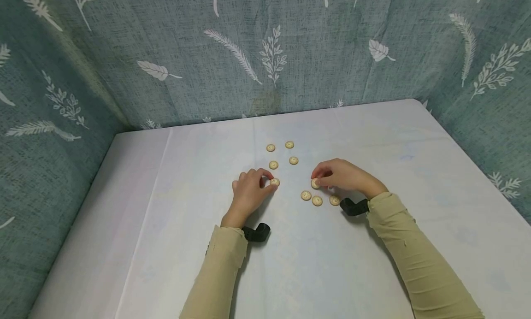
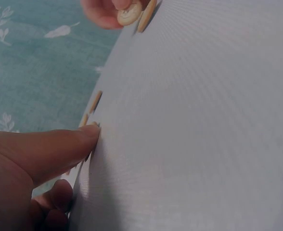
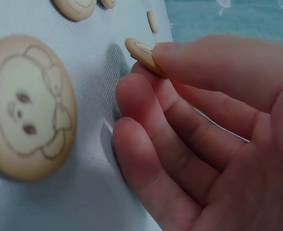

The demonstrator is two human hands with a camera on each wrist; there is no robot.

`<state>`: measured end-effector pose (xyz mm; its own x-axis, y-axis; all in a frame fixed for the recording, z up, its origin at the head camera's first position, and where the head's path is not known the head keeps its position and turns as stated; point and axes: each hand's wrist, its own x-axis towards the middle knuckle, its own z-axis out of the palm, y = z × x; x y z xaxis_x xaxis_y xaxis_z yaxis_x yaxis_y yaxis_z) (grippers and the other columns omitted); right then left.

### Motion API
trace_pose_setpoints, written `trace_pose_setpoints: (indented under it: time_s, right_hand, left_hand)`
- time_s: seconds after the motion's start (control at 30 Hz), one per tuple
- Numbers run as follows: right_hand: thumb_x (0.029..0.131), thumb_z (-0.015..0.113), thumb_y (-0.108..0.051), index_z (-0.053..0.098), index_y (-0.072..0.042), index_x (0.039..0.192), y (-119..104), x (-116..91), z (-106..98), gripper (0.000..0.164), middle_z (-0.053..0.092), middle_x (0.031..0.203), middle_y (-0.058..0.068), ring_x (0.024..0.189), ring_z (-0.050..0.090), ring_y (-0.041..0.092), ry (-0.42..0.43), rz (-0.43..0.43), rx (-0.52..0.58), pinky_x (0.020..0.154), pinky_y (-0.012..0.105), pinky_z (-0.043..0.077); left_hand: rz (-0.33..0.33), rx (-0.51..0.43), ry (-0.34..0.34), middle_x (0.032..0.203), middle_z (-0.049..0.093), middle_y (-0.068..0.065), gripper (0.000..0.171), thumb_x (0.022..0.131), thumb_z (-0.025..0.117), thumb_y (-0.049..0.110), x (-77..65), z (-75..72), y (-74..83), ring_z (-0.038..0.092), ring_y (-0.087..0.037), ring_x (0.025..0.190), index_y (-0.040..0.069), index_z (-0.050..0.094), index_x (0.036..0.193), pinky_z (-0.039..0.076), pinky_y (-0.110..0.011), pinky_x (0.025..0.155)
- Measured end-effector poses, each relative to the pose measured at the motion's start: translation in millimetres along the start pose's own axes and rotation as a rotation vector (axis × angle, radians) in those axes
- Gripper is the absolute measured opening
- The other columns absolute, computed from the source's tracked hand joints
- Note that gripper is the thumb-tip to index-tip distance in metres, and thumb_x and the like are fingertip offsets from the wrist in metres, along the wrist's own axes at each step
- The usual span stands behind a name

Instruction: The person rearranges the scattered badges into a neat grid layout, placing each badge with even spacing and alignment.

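Observation:
Round tan biscuits with printed faces lie flat on a white-covered table. My left hand (image 1: 250,190) has thumb and index finger at opposite edges of one biscuit (image 1: 274,182), pinching it at table level. In the left wrist view the thumb (image 2: 59,149) hides most of that biscuit. My right hand (image 1: 346,175) pinches another biscuit (image 1: 315,183) between thumb and fingers. The right wrist view shows this biscuit (image 3: 144,55) tilted and lifted off the cloth. Closest to that wrist lies a biscuit (image 3: 31,108) with an animal face and a bow.
Beyond the left hand lie several loose biscuits, among them one (image 1: 273,165) and another (image 1: 293,160). Below the right hand are three more, including one biscuit (image 1: 305,195). A green leaf-patterned curtain (image 1: 315,56) borders the table (image 1: 186,263). Each wrist wears a black device (image 1: 257,233).

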<state>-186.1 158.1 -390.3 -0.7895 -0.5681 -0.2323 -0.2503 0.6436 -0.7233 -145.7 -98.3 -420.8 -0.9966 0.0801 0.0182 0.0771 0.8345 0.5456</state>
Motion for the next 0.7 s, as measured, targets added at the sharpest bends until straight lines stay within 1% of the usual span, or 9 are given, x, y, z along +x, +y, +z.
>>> trace_pose_setpoints:
  time_s: [0.13, 0.4, 0.57, 0.7]
  right_hand:
    - [0.086, 0.059, -0.021, 0.063, -0.014, 0.097, 1.7, 0.8, 0.2, 0.014, 0.060, 0.075, 0.001, 0.068, 0.054, 0.018, 0.009, 0.002, 0.012, 0.066, 0.034, 0.041]
    - [0.086, 0.058, -0.019, 0.063, -0.014, 0.099, 0.6, 1.2, 0.9, 0.015, 0.060, 0.078, 0.002, 0.069, 0.054, 0.019, 0.013, 0.008, 0.028, 0.064, 0.033, 0.042]
    - [0.087, 0.056, -0.018, 0.063, -0.013, 0.100, -0.5, 1.8, 2.4, 0.015, 0.058, 0.075, 0.004, 0.067, 0.053, 0.020, 0.012, -0.021, 0.048, 0.063, 0.033, 0.041]
    - [0.088, 0.054, -0.017, 0.063, -0.014, 0.100, -1.8, 2.7, 3.8, 0.015, 0.056, 0.072, 0.005, 0.067, 0.052, 0.020, 0.017, -0.037, 0.042, 0.063, 0.034, 0.041]
  left_hand:
    - [0.000, 0.009, -0.002, 0.073, 0.044, 0.001, 0.023, 0.079, 0.065, 0.039, 0.3, 0.4, -0.1, 0.037, -0.018, 0.072, 0.022, 0.060, 0.094, 0.022, -0.036, 0.066]
    - [-0.003, -0.002, -0.008, 0.073, 0.044, 0.001, 0.023, 0.079, 0.065, 0.039, -0.4, -1.2, 0.9, 0.037, -0.018, 0.073, 0.022, 0.060, 0.094, 0.022, -0.036, 0.067]
    - [-0.003, -0.006, -0.007, 0.073, 0.045, 0.001, 0.022, 0.079, 0.065, 0.038, -0.4, -1.4, 1.0, 0.037, -0.018, 0.073, 0.022, 0.060, 0.093, 0.022, -0.036, 0.067]
    - [-0.004, -0.006, -0.008, 0.074, 0.045, 0.001, 0.023, 0.079, 0.065, 0.038, 0.1, -1.0, 0.5, 0.037, -0.019, 0.073, 0.022, 0.060, 0.094, 0.022, -0.037, 0.067]
